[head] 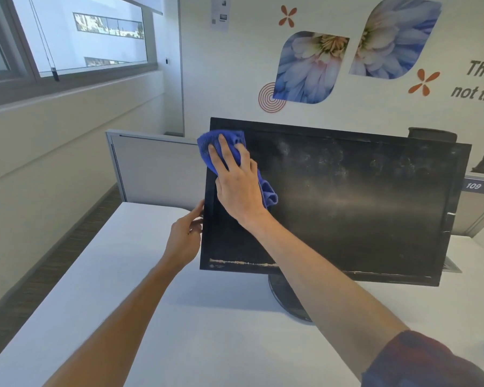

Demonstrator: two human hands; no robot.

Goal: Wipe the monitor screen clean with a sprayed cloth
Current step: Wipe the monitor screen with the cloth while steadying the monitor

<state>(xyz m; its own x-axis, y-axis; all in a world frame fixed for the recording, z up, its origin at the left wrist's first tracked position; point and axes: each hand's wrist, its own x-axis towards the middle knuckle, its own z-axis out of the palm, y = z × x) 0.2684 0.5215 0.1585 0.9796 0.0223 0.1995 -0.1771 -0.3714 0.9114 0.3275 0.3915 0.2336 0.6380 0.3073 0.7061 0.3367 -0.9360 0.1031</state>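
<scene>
right hand (236, 188) fingers flat, pressing blue cloth (224, 148) | smudged monitor screen (347, 205) stretches rightward of fingers (long axis horizontal) | left hand (183, 238) grips bezel

White table (140, 275), with the monitor's round dark base (284, 298) upon it.

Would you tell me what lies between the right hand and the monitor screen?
In the head view, the blue cloth lies between the right hand and the monitor screen.
</scene>
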